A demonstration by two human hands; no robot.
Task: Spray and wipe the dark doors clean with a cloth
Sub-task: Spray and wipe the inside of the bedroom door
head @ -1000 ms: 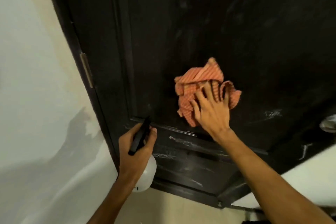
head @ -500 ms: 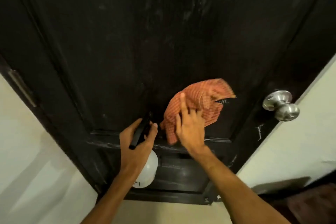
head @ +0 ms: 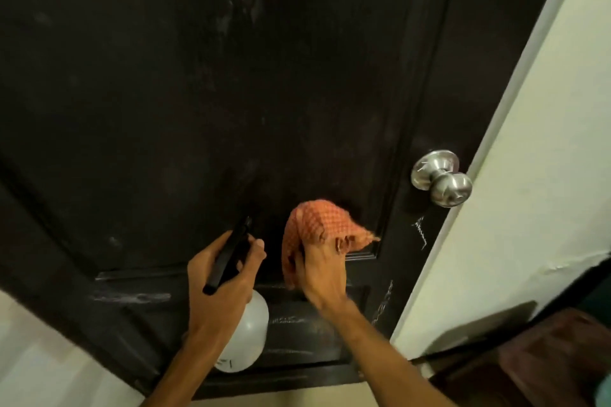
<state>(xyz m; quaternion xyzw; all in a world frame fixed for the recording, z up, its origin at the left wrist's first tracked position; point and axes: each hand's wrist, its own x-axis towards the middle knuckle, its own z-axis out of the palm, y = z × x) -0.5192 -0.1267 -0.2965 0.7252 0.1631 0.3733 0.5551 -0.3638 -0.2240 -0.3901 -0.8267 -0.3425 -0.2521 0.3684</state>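
Lower now, the orange cloth [head: 317, 228] sits bunched in the right hand [head: 322, 269] on the dark door [head: 198, 92], while the left hand [head: 221, 277] grips the spray bottle [head: 246, 334], close enough to bump the door.

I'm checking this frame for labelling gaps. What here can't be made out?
Head view only:
- Spray bottle: the left hand covers its neck; the marks on its body are too small to read.
- Cloth: its lower part hides under the right hand.
- Door: top and left side cut off by the frame edges.
- Dark object at bottom right: blurred, cut off by the corner.
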